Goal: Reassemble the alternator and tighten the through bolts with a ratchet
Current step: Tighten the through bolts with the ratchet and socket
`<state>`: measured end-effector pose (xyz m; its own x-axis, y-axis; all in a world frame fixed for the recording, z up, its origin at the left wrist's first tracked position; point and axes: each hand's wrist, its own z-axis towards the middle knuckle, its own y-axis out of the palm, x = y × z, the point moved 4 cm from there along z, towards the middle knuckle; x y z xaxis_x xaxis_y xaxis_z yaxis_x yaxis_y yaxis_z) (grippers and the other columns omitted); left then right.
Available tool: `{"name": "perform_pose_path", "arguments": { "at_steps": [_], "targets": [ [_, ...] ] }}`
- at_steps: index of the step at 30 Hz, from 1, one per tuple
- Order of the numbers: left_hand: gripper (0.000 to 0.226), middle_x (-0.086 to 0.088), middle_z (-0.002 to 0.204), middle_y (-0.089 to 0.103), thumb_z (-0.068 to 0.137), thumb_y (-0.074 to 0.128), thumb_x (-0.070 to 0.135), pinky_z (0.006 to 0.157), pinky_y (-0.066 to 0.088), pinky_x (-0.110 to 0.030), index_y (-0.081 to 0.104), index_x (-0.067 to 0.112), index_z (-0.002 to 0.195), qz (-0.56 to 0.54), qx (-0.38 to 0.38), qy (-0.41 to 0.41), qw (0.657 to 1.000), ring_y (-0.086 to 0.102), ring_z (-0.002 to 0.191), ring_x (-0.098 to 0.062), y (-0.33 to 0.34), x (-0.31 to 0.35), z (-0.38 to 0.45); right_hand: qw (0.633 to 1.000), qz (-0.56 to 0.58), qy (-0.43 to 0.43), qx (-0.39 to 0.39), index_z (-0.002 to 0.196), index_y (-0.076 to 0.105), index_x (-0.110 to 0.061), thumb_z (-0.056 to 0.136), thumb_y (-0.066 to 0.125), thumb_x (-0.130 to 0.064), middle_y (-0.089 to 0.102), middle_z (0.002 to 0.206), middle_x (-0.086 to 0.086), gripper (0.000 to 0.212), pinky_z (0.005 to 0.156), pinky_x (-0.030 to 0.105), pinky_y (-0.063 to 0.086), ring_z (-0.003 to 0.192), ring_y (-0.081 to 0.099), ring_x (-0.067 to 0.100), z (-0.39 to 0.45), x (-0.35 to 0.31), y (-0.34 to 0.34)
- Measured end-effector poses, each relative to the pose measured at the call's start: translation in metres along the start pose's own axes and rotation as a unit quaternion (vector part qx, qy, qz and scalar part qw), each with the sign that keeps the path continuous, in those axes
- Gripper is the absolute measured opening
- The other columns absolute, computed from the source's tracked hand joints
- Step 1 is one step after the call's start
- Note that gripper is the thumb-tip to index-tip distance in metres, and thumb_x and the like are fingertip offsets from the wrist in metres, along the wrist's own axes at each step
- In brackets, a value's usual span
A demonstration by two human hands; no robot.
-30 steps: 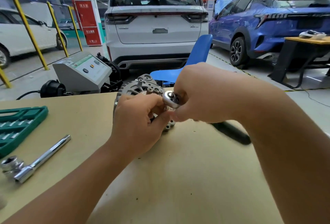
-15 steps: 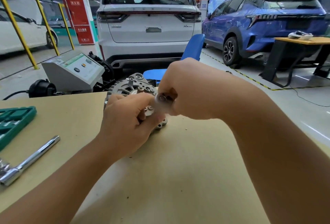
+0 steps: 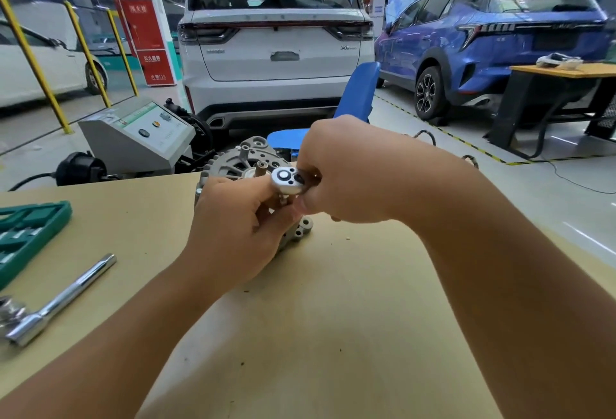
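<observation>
Alternator (image 3: 240,165) at the far edge of the surface (image 3: 333,318), both hands (image 3: 233,235) (image 3: 346,171) on its near side, ratchet head (image 3: 288,181) above it, socket case (image 3: 26,235) at the left edge, spare wrench (image 3: 60,302) in front of the case, tester box (image 3: 140,135) behind the surface

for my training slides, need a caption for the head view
Right hand works a ratchet on the alternator while the left hand steadies it.

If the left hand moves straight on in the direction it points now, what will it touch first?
The left hand points up and forward, its grip already on the alternator. Straight ahead lies the ratchet head, held by the right hand; probably it meets that first, though depth is unclear.
</observation>
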<state>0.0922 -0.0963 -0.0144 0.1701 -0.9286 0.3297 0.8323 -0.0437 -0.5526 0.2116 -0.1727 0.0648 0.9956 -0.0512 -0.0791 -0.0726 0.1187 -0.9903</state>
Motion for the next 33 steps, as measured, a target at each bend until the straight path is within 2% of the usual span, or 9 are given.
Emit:
{"name": "perform_pose_path", "arguments": {
  "at_steps": [3,8,11,15,20,23,25,29,33],
  "targets": [
    [0.038,0.012,0.059,0.058,0.088,0.069,0.054,0.060,0.047,-0.040,0.076,0.018,0.079,0.004,0.024,-0.009,1.000,0.051,0.052,-0.009,0.0027,0.0031,0.0016,1.000,-0.003,-0.001,-0.013,0.070,0.064,-0.015,0.090,0.073,-0.038,0.055,0.041,-0.008,0.031,0.037,0.022,0.043,0.050,0.065,0.016,-0.0038,-0.0004,-0.0008],
    [0.015,0.020,0.061,0.053,0.089,0.072,0.038,0.064,0.037,-0.037,0.066,0.036,0.076,0.005,-0.018,0.002,1.000,0.046,0.055,-0.003,0.0001,-0.0008,0.0009,0.999,-0.035,0.001,-0.023,0.083,0.064,-0.016,0.092,0.069,-0.021,0.060,0.068,-0.002,0.012,0.046,0.025,0.039,0.057,0.056,0.017,-0.0031,0.0009,0.0013],
    [0.012,0.022,0.065,0.060,0.086,0.072,0.033,0.068,0.047,-0.045,0.070,0.022,0.081,-0.003,-0.013,-0.023,1.000,0.055,0.059,-0.004,0.0004,-0.0022,-0.0001,0.998,-0.048,0.011,0.030,0.080,0.063,-0.016,0.092,0.068,-0.018,0.054,0.069,0.000,0.014,0.047,0.026,0.036,0.056,0.048,0.018,-0.0026,-0.0011,0.0008],
    [0.026,0.010,0.067,0.070,0.083,0.078,0.038,0.068,0.054,-0.049,0.074,0.013,0.079,-0.008,0.018,-0.042,0.999,0.065,0.059,-0.015,0.0029,0.0019,0.0002,1.000,-0.021,0.011,-0.011,0.063,0.053,-0.017,0.088,0.074,-0.036,0.046,0.044,-0.007,0.038,0.032,0.018,0.032,0.042,0.045,0.013,-0.0068,-0.0009,-0.0015],
    [0.006,0.028,0.061,0.057,0.083,0.074,0.034,0.086,0.045,-0.045,0.070,0.031,0.086,0.022,0.003,-0.042,0.999,0.054,0.057,-0.003,0.0019,0.0016,-0.0037,0.997,-0.071,0.013,0.032,0.078,0.063,-0.016,0.091,0.069,-0.018,0.052,0.068,0.000,0.014,0.048,0.026,0.032,0.058,0.049,0.021,-0.0026,0.0038,-0.0006],
    [0.008,0.021,0.067,0.065,0.082,0.077,0.033,0.075,0.052,-0.056,0.071,0.029,0.087,-0.004,0.016,-0.042,0.999,0.053,0.053,-0.001,0.0015,0.0023,-0.0028,0.998,-0.064,0.008,-0.004,0.070,0.055,-0.018,0.094,0.072,-0.034,0.054,0.059,-0.004,0.033,0.039,0.022,0.034,0.049,0.052,0.014,-0.0034,0.0023,0.0001],
    [0.016,0.017,0.065,0.063,0.080,0.081,0.034,0.065,0.050,-0.050,0.065,0.032,0.080,-0.012,0.030,-0.040,0.999,0.051,0.053,-0.002,0.0023,0.0035,-0.0014,0.999,-0.025,-0.002,-0.026,0.070,0.059,-0.019,0.089,0.075,-0.046,0.053,0.053,-0.007,0.037,0.038,0.020,0.035,0.047,0.053,0.012,-0.0063,0.0002,-0.0018],
    [0.034,0.017,0.056,0.045,0.091,0.070,0.051,0.061,0.031,-0.032,0.070,0.019,0.078,-0.004,0.025,-0.019,0.999,0.041,0.050,-0.006,0.0013,0.0048,0.0002,0.998,-0.058,-0.013,0.011,0.087,0.069,-0.018,0.091,0.073,-0.032,0.053,0.068,-0.002,0.016,0.043,0.024,0.030,0.055,0.045,0.017,-0.0051,-0.0032,-0.0039],
    [0.028,0.017,0.063,0.058,0.091,0.071,0.044,0.061,0.039,-0.035,0.079,0.018,0.090,-0.006,0.001,-0.007,1.000,0.048,0.056,-0.006,-0.0011,0.0013,-0.0020,0.999,-0.033,-0.004,-0.018,0.097,0.073,-0.017,0.093,0.073,-0.034,0.061,0.072,-0.004,0.018,0.043,0.019,0.039,0.059,0.063,0.017,-0.0028,-0.0022,-0.0038]
  ]
}}
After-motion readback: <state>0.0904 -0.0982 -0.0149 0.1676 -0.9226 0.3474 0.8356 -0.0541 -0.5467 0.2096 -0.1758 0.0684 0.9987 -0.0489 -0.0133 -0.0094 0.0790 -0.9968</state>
